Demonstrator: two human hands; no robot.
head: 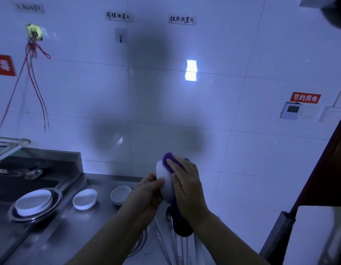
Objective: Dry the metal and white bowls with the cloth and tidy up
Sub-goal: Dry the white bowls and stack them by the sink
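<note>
Purple cloth [170, 159] sits wrapped over the far side of a white bowl [164, 179] held up in the air above the steel tabletop [74, 230], with its tail hanging below the right wrist. Lifting the bowl off the surface probably gives the cloth access all round.

Left hand [146, 194] grips the bowl's near rim, fingers curled on it, so it works as the clamp. Right hand [185, 182] lies on the cloth with fingers curled round it and the bowl wall, pressing the fabric on: the wiping side.

Below the hands, a sink edge and some thin metal rods show; too dark to say more.

Next out on the tabletop: a small white bowl [120, 194] upright, then a shallow white dish [85, 198] beside it, apart from each other. Further left, a white bowl [33, 204] sits nested inside the metal bowl [35, 217]; whether that stack is already dried or waiting can't be read off here.

Judgement: drying is mid-way, tidy-up not started.

Far wall is white tile [185, 115] with handwritten labels and an empty hook [120, 37], likely the cloth's home.
</note>
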